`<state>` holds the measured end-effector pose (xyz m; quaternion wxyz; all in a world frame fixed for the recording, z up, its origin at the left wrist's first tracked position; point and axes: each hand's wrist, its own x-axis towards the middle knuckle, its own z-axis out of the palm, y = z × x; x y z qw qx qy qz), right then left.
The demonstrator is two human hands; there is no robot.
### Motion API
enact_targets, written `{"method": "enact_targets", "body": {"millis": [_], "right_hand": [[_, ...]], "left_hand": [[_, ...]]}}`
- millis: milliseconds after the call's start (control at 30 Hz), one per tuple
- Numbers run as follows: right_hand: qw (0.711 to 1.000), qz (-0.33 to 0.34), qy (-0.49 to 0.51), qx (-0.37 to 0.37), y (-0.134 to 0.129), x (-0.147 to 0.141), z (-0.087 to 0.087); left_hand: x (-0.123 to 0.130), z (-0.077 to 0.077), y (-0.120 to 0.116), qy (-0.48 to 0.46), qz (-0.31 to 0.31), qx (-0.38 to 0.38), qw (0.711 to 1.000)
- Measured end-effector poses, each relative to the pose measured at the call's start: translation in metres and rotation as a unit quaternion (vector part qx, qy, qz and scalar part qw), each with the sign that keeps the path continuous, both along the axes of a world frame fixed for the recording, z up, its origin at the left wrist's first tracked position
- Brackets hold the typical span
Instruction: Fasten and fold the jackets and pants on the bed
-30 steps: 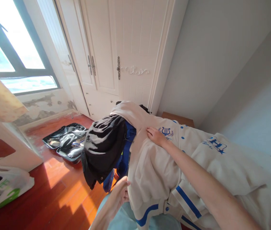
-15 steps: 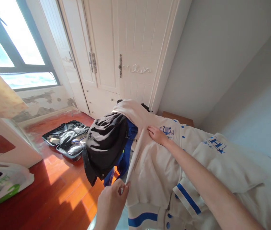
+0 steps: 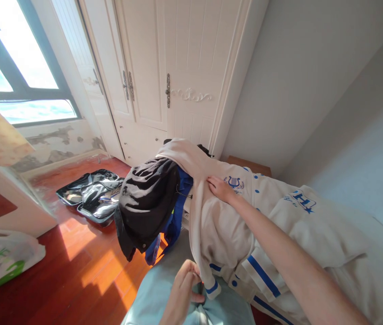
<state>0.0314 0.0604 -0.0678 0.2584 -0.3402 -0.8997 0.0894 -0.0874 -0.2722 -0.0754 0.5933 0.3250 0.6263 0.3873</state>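
A cream varsity jacket [image 3: 225, 234] with blue stripes, blue snaps and a blue lyre emblem lies spread out, its left part folded over in a long narrow roll. My right hand [image 3: 221, 189] is on the jacket beside the emblem, its fingertips gripping cloth at the top of that fold. Lower down, my left hand [image 3: 186, 286] is by the folded edge, fingers curled against the cloth and thumb apart from them. Left of the jacket hangs a black garment [image 3: 151, 198] with a cord, over a bright blue one [image 3: 179, 225].
An open black suitcase [image 3: 93, 196] full of things lies on the red wooden floor [image 3: 86, 271]. A white plastic bag [image 3: 11, 257] stands at far left. A cream wardrobe [image 3: 191, 58] is ahead, a window [image 3: 25, 49] to its left. Pale blue-green trouser legs [image 3: 157, 289] show below.
My left hand has moved right and slightly down, and the jacket's left edge has turned over to the right, uncovering the trouser legs. My right hand stays at the same spot on the cloth.
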Motion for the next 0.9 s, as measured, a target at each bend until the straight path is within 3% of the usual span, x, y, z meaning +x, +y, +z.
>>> {"method": "enact_targets", "body": {"millis": [67,200,400,600,900], "right_hand": [[1.0,0.0,0.0,-0.004,0.0,0.0,0.001],[1.0,-0.005,0.002,-0.01,-0.001,0.0,0.003],[1.0,-0.005,-0.002,-0.016,-0.002,0.0,0.004],[1.0,-0.007,-0.001,-0.021,-0.001,0.0,0.003],[1.0,0.009,0.008,-0.026,0.002,0.002,0.004]], "left_hand": [[-0.007,-0.01,0.004,-0.054,0.012,-0.006,0.998],[-0.018,-0.016,0.006,-0.027,-0.006,0.009,1.0],[-0.017,-0.01,-0.008,-0.231,-0.028,-0.011,0.972],[-0.034,0.002,-0.007,-0.159,-0.055,0.001,0.986],[-0.084,0.007,-0.017,-0.082,-0.026,-0.062,0.994]]}}
